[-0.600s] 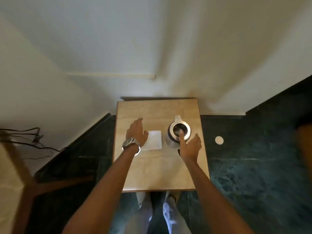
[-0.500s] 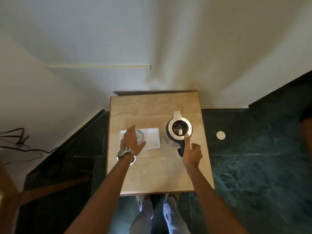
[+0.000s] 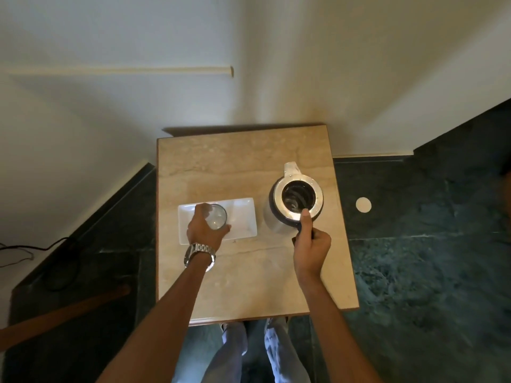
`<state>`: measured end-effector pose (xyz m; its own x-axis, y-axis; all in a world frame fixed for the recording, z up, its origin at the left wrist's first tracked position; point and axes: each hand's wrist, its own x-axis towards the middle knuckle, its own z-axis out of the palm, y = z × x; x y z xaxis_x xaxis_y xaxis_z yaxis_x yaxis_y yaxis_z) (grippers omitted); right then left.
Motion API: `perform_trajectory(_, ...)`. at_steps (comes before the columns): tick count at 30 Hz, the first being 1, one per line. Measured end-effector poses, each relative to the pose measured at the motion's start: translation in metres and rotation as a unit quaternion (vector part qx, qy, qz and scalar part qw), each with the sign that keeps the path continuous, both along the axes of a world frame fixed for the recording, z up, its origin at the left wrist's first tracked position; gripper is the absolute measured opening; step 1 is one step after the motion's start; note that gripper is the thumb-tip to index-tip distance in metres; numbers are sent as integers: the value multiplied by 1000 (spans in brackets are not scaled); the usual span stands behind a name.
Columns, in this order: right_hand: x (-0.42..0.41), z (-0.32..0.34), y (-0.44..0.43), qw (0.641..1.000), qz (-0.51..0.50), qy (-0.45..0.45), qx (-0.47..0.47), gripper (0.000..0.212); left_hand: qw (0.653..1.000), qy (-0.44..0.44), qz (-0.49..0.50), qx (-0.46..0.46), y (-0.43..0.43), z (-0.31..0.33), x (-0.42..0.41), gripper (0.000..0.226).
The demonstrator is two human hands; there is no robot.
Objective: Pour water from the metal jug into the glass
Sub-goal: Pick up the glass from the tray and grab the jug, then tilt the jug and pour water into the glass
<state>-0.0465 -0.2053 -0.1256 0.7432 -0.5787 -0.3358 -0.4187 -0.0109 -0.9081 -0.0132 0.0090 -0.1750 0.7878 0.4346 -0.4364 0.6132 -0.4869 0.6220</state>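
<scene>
A: Where's the metal jug (image 3: pixel 290 214) rn?

B: Standing upright on the table (image 3: pixel 249 286), right half, close to the right edge, roughly mid-depth. Lid off, mouth open to the camera. Spout points at the far edge, handle points back toward the person.

A: Who's got it?

B: Right hand (image 3: pixel 312 246), fingers curled round the dark handle, thumb pressed up on the rim. Looks like a firm closed grip, but jug's base seems on the table, so not lifted yet imo.

A: And the glass (image 3: pixel 217 215)?

B: Left of the jug, on a white tray (image 3: pixel 243 217) sitting left-centre on the table. Left hand (image 3: pixel 206 230) wraps it from the near side, fingers and thumb cupped round the wall. Can't tell if it's raised off the tray. Watch (image 3: pixel 199 255) on that wrist.

A: So what does the pour turn on?

B: Spout-handle axis runs far-to-near; the glass lies off to the side of it, to the left. So either the jug gets swung approx a quarter turn so the spout faces left, or the glass comes over in front of the spout. Both hands already on their things, near each other, a strip of bare tray between.

A: Risk?

B: Open mouth, water inside afaict; a fast tilt could slop past the spout.
</scene>
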Motion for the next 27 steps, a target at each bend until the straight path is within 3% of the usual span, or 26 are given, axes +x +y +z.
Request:
perform_trajectory(11, 0, 67, -17, 994, 80, -9, -71, 68, 999, -17, -22, -39, 11, 93, 5, 82)
perform_trajectory(16, 9, 172, -32, 978, 192, -18, -86, 66, 996, -62, -43, -47, 7, 198, 6, 84)
perform_trajectory(19, 18, 247, -38, 960, 261, -21, -101, 75, 993, -78, -43, -72, 3, 275, 1, 81)
perform_trajectory(22, 32, 312, -41, 936, 328, -19, -124, 72, 991, -95, -40, -85, -1, 339, -8, 76)
perform_trajectory(27, 55, 396, -29, 889, 413, -47, -194, 90, 986, -117, -52, -106, -3, 410, -24, 74)
